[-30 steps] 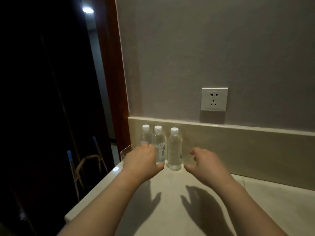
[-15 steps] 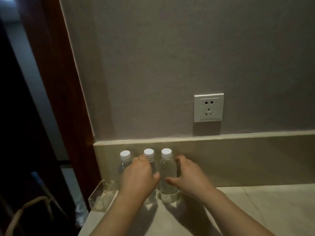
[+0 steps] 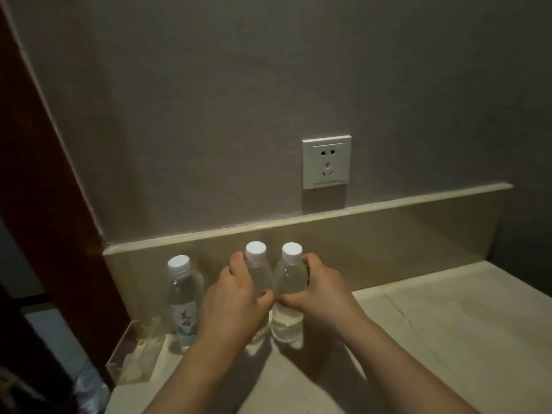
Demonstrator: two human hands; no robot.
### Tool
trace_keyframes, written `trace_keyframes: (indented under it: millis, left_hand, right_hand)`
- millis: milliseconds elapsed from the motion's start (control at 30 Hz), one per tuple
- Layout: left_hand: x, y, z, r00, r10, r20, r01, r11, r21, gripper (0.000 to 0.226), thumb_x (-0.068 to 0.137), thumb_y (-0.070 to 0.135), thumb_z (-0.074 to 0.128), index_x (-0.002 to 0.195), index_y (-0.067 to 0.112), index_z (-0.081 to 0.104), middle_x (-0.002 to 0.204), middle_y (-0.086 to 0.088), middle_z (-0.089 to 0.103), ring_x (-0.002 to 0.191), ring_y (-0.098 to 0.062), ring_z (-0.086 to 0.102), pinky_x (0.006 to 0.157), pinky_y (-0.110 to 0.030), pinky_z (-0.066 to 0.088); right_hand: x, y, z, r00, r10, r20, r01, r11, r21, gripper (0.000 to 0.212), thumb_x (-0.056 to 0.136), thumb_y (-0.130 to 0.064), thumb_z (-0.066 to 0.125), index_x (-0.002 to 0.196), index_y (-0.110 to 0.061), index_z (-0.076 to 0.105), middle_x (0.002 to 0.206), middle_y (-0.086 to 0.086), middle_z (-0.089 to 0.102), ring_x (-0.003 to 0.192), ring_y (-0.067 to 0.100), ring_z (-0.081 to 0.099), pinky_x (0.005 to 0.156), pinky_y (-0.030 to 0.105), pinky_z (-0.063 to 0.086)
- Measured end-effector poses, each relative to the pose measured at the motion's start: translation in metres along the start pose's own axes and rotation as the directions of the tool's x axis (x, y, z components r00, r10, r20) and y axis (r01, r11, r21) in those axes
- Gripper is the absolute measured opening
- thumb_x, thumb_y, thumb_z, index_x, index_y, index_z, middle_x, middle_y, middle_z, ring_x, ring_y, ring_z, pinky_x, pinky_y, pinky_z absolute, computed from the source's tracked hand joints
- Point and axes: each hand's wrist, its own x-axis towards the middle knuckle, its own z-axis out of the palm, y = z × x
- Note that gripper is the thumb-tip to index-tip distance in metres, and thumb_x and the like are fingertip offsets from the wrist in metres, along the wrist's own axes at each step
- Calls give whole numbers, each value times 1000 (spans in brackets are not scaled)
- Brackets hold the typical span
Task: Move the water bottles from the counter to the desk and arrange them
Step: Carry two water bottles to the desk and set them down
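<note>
Three clear water bottles with white caps stand in a row on the pale stone counter (image 3: 433,318), close to its low backsplash. My left hand (image 3: 236,297) is wrapped around the middle bottle (image 3: 257,264). My right hand (image 3: 322,291) is wrapped around the right bottle (image 3: 288,294). These two bottles stand side by side and nearly touch. The left bottle (image 3: 182,297) carries a white and blue label and stands alone, a little apart from my left hand. The lower half of the middle bottle is hidden behind my left hand.
A clear plastic tray (image 3: 134,351) lies at the counter's left end, beside the left bottle. A white wall socket (image 3: 326,162) sits above the backsplash. A dark red door frame (image 3: 44,189) rises at the left, with a dark drop beyond the counter's edge.
Both hands have reached forward from the open counter and closed around the middle and right bottles. My view has moved closer and turned to the right.
</note>
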Motion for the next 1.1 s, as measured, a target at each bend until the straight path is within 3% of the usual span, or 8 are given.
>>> trace_keyframes:
  millis: [133,267,433,633,833,933,1000,1100]
  left_hand:
    - [4,46,-2,987,159,28,-153,976,-153,68,75,50,71,128,25,37,115,-3,65,99,-30,64,75,-38,51]
    - [6,113,6,933,351,84,-305,891,-335,65,71,46,78,121,29,41,104,2,66,92,-28,65,70,-37,49]
    - [-14,221,30,792,592,150,-447,729,-518,64,69,50,77,117,38,36,98,9,64,87,-20,65,71,-42,55]
    - [-73,381,66,565,818,104,-557,471,-684,59,71,44,78,114,39,38,91,17,63,86,-15,65,71,-40,55]
    - [-160,557,107,310,947,87,-482,235,-844,64,70,52,77,120,44,37,92,25,61,84,6,63,71,-21,55]
    - [-204,643,127,250,965,80,-417,182,-890,63,69,55,76,119,41,40,91,17,68,81,5,66,70,-28,59]
    - [-231,699,142,209,975,79,-389,157,-908,63,70,52,76,120,40,40,93,14,69,82,1,68,71,-32,60]
    - [-263,771,163,163,984,69,-379,127,-917,62,71,48,78,119,39,40,95,11,68,84,-4,68,71,-35,60]
  right_hand:
    - [-34,18,-50,983,92,-157,-94,996,-9,58,60,-46,81,109,-37,51,95,-14,67,86,4,64,74,26,53]
    - [-84,45,-112,915,200,-350,-217,976,-10,58,59,-48,81,107,-42,50,95,-18,65,85,0,61,74,24,53]
    - [-158,78,-201,780,310,-544,-363,932,11,62,58,-48,82,111,-44,52,96,-21,64,87,-3,61,77,27,55]
    - [-266,132,-305,551,394,-736,-504,860,83,60,57,-48,83,109,-42,54,95,-21,65,86,-3,61,76,26,55]
    - [-382,207,-416,321,409,-854,-607,781,146,51,63,-44,85,101,-42,51,92,-20,60,87,-1,59,70,20,50]
    - [-435,244,-480,243,424,-872,-657,734,173,50,66,-43,85,88,-45,41,82,-23,52,76,-6,51,61,16,43]
    - [-468,267,-521,206,422,-883,-685,706,177,55,66,-43,86,91,-47,38,79,-25,47,72,-8,47,59,15,40]
    - [-509,305,-576,130,415,-900,-723,661,201,56,64,-44,86,102,-43,46,87,-22,55,81,0,57,71,25,54]
